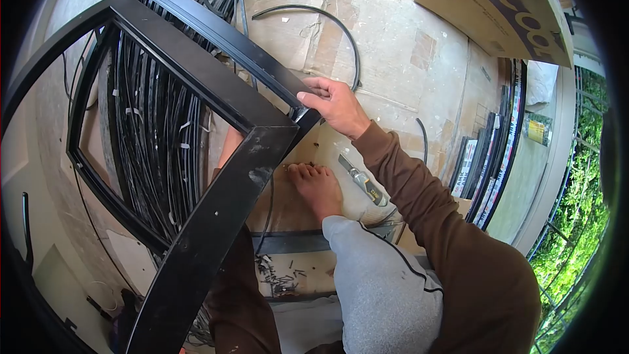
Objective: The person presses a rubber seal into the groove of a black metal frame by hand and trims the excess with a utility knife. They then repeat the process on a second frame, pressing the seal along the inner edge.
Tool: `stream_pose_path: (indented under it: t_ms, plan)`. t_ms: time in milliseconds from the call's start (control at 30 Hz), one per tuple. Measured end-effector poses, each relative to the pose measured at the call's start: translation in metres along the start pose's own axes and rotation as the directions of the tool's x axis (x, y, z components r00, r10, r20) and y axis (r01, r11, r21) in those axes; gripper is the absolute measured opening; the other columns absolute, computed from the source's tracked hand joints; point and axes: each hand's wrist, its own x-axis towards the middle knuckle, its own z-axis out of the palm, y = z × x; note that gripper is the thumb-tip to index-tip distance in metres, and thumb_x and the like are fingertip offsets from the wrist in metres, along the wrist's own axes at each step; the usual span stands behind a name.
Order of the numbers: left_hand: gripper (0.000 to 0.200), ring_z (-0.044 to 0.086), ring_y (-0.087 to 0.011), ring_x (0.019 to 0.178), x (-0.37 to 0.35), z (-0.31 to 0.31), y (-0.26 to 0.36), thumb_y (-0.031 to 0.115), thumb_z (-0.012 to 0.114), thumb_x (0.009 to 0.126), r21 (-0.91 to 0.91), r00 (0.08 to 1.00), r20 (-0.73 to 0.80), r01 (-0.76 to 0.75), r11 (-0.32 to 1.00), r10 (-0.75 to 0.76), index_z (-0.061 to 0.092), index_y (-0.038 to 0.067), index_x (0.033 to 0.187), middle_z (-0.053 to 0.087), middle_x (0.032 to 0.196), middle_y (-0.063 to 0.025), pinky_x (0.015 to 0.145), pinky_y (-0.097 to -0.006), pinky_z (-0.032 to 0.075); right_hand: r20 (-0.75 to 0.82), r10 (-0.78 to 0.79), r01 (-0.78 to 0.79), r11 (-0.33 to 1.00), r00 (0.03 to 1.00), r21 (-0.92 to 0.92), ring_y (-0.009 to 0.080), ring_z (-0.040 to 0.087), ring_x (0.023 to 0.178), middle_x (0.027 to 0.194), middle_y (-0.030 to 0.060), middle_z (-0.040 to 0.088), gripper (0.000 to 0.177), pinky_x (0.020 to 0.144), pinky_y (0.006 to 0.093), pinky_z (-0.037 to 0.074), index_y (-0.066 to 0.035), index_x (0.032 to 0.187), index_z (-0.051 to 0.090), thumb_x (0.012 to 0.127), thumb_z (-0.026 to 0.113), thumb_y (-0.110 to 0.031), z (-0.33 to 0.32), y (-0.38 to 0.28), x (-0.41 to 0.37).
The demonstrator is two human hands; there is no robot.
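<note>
Two black window frames, one in front of the other, slant across the left half of the head view. My right hand grips the corner of the rear frame, thumb on top and fingers curled at its edge. Only a bit of my left hand shows through the opening of the front frame; its fingers are hidden behind the profile. A utility knife lies on the floor, below my right wrist and beside a bare foot.
Bundles of black rubber strips lie behind the frames. One loose strip curves over the cardboard-covered floor. Short black offcuts are scattered near my legs. A cardboard box stands far right, above a row of long profiles.
</note>
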Motion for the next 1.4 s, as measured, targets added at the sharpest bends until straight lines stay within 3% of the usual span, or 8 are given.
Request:
stream_pose_path:
  t_ms: [133, 233, 333, 533, 833, 1233, 1333, 1400]
  plan:
    - [0.015, 0.062, -0.0099, 0.076, -0.002, 0.003, 0.0, 0.003, 0.074, 0.084, 0.009, 1.0, -0.008, -0.011, 1.0, 0.011, 0.068, -0.001, 0.097, 0.069, 0.085, -0.0021, 0.068, -0.0259, 0.051, 0.07, -0.041, 0.045, 0.997, 0.997, -0.064, 0.0182, 0.066, 0.095, 0.108, 0.0169, 0.069, 0.054, 0.087, 0.0305, 0.051, 0.009, 0.129, 0.055, 0.085, 0.071, -0.018, 0.003, -0.015, 0.001]
    - [0.015, 0.062, -0.0101, 0.077, -0.001, 0.004, 0.0, 0.003, 0.074, 0.084, 0.013, 1.0, -0.014, -0.021, 1.0, 0.022, 0.068, -0.001, 0.097, 0.068, 0.085, -0.0023, 0.069, -0.026, 0.051, 0.145, 0.044, -0.019, 0.985, 0.988, -0.173, 0.0259, 0.053, 0.127, 0.133, 0.0207, 0.058, 0.058, 0.108, 0.0358, 0.04, 0.007, 0.136, 0.049, 0.086, 0.069, -0.014, 0.001, -0.018, 0.007]
    - [0.015, 0.062, -0.0102, 0.077, 0.0, 0.005, 0.0, 0.003, 0.074, 0.084, 0.016, 0.999, -0.019, -0.03, 0.999, 0.031, 0.068, -0.001, 0.097, 0.068, 0.086, -0.0024, 0.069, -0.0262, 0.051, 0.132, 0.067, -0.023, 0.951, 0.989, -0.31, 0.0287, 0.053, 0.127, 0.133, 0.0231, 0.057, 0.061, 0.108, 0.0363, 0.04, 0.008, 0.136, 0.048, 0.083, 0.068, -0.014, 0.003, -0.027, 0.009]
    - [0.016, 0.062, -0.0105, 0.078, 0.004, 0.006, 0.0, 0.003, 0.073, 0.084, 0.024, 0.999, -0.023, -0.038, 0.999, 0.039, 0.067, 0.0, 0.098, 0.068, 0.087, -0.0026, 0.07, -0.0265, 0.05, 0.165, 0.077, -0.029, 0.96, 0.983, -0.279, 0.0288, 0.056, 0.123, 0.13, 0.0247, 0.059, 0.065, 0.104, 0.0334, 0.042, 0.01, 0.135, 0.048, 0.08, 0.067, -0.019, 0.002, -0.021, 0.014]
    - [0.017, 0.062, -0.011, 0.08, 0.005, 0.009, -0.003, 0.003, 0.073, 0.084, 0.024, 0.998, -0.034, -0.045, 0.999, 0.046, 0.067, 0.0, 0.1, 0.068, 0.089, -0.003, 0.071, -0.0269, 0.05, 0.105, 0.066, 0.009, 0.808, 0.992, -0.589, 0.0329, 0.061, 0.113, 0.122, 0.0269, 0.061, 0.065, 0.096, 0.0355, 0.047, 0.011, 0.132, 0.049, 0.076, 0.066, -0.019, 0.005, -0.025, 0.014]
    - [0.019, 0.062, -0.0117, 0.083, 0.007, 0.013, -0.004, 0.003, 0.072, 0.084, 0.029, 0.998, -0.036, -0.058, 0.998, 0.059, 0.066, 0.0, 0.101, 0.067, 0.091, -0.0034, 0.073, -0.0276, 0.05, 0.075, 0.033, 0.019, 0.799, 0.997, -0.6, 0.0324, 0.064, 0.1, 0.107, 0.0234, 0.064, 0.047, 0.089, 0.0375, 0.05, 0.007, 0.115, 0.057, 0.075, 0.067, -0.015, 0.007, 0.0, 0.027]
    - [0.019, 0.061, -0.0118, 0.083, 0.006, 0.014, -0.004, 0.003, 0.072, 0.084, 0.026, 0.997, -0.037, -0.063, 0.998, 0.064, 0.066, 0.0, 0.102, 0.067, 0.091, -0.0035, 0.074, -0.0277, 0.05, 0.098, 0.117, -0.036, 0.803, 0.988, -0.594, 0.0396, 0.062, 0.111, 0.117, 0.0295, 0.062, 0.063, 0.096, 0.0403, 0.049, 0.008, 0.128, 0.052, 0.075, 0.069, -0.019, 0.006, -0.007, 0.026]
    - [0.019, 0.061, -0.0119, 0.084, 0.008, 0.015, -0.003, 0.003, 0.072, 0.084, 0.03, 0.997, -0.036, -0.071, 0.997, 0.072, 0.066, 0.0, 0.102, 0.067, 0.092, -0.0036, 0.074, -0.0278, 0.05, 0.074, 0.08, -0.02, 0.8, 0.994, -0.599, 0.0346, 0.063, 0.103, 0.11, 0.0249, 0.064, 0.051, 0.091, 0.0383, 0.049, 0.007, 0.119, 0.056, 0.076, 0.068, -0.017, 0.008, -0.001, 0.027]
